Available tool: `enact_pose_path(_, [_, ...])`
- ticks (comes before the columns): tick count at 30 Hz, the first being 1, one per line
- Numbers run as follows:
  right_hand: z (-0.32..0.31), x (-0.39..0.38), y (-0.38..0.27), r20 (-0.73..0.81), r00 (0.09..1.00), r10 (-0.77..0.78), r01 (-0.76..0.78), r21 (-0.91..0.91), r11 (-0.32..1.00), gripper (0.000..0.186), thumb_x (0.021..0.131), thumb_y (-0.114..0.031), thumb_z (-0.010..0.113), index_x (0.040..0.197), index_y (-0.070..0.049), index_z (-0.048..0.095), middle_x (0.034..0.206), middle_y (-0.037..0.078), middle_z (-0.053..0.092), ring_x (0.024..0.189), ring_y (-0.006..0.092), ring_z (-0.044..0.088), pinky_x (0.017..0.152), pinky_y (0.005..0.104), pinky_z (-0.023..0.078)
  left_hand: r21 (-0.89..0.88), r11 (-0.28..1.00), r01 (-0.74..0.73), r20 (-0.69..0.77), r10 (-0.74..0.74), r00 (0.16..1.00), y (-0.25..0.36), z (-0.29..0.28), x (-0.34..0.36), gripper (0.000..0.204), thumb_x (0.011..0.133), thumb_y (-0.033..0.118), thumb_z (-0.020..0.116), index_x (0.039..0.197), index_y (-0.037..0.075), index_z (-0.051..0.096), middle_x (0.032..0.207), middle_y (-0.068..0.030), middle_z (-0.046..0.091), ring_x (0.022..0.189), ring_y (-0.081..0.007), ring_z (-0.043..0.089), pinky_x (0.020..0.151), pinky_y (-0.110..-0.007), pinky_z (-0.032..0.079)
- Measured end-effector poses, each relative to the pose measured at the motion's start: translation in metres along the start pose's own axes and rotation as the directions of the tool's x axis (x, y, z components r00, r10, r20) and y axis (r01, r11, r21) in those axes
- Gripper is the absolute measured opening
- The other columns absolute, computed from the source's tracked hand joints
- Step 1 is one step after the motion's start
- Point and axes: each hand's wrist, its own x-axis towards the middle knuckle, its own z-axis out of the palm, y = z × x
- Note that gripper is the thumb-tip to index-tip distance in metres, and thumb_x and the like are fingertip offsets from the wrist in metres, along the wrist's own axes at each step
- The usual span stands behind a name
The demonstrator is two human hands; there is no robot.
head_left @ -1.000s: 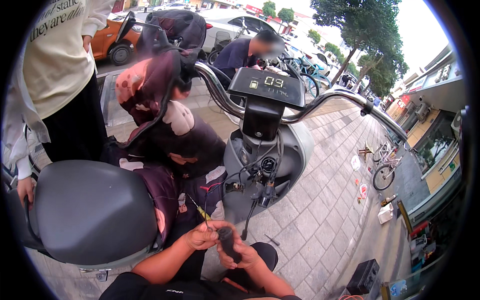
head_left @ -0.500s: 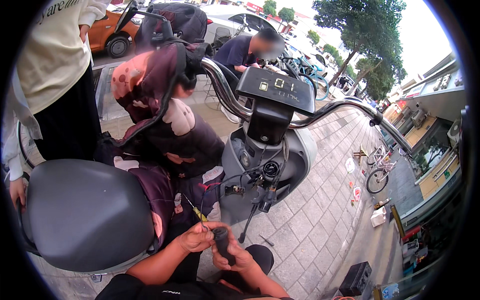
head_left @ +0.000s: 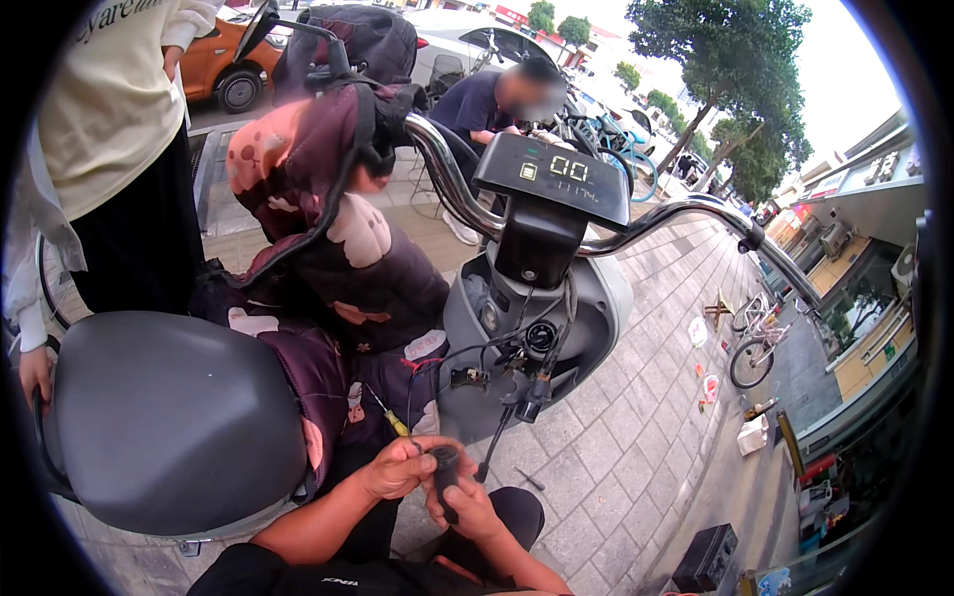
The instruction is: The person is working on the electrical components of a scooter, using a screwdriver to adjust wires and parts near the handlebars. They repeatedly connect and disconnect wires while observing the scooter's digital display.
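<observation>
In my right hand (head_left: 467,509) is a black rubber handlebar grip (head_left: 444,477), held upright with the fingers wrapped round its side. My left hand (head_left: 399,467) is closed in a pinch beside the grip's upper end, where a thin black wire runs down to the fingertips; the exact hold is partly hidden. A yellow-handled screwdriver (head_left: 397,423) lies just beyond my left hand on the patterned quilt. Ahead stands an electric scooter with its front panel (head_left: 596,308) opened, loose wires and a black connector (head_left: 534,397) hanging out. Its display (head_left: 554,181) is lit.
The scooter seat (head_left: 179,417) is at my left, below a quilted wind cover (head_left: 368,238). Chrome handlebars (head_left: 676,211) arch across. A person stands at the left, one hand on the seat's rail; another sits beyond. A black box (head_left: 706,556) rests on the paving at lower right.
My fingers have shifted slightly around the grip, which stays in nearly the same place. The digits on the display have changed. The view has moved a little.
</observation>
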Motion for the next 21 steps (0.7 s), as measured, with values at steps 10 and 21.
enact_pose_path(10, [0.008,0.001,0.0019,-0.149,0.975,-0.166,0.108,-0.334,0.936,0.022,0.108,-0.021,0.058,0.113,0.0,0.059,0.081,0.002,0.06,0.067,0.0092,0.056,0.061,0.0253,0.047,0.077,0.996,0.049,-0.107,-0.04,0.993,-0.0043,-0.0031,0.0023,0.067,0.097,0.034,0.074,0.141,-0.011,0.051,0.134,-0.0278,0.063,0.133,-0.0406,0.058,0.116,-0.053,0.043])
enact_pose_path(21, [0.0088,0.0036,0.0001,-0.138,0.979,-0.151,0.1,-0.321,0.942,0.023,0.108,-0.022,0.057,0.113,0.0,0.059,0.082,0.002,0.061,0.067,0.0094,0.056,0.061,0.0252,0.047,0.086,0.996,0.03,-0.114,-0.021,0.993,-0.0032,-0.0019,0.002,0.068,0.096,0.037,0.075,0.138,-0.011,0.053,0.132,-0.0269,0.065,0.132,-0.0401,0.059,0.115,-0.053,0.044])
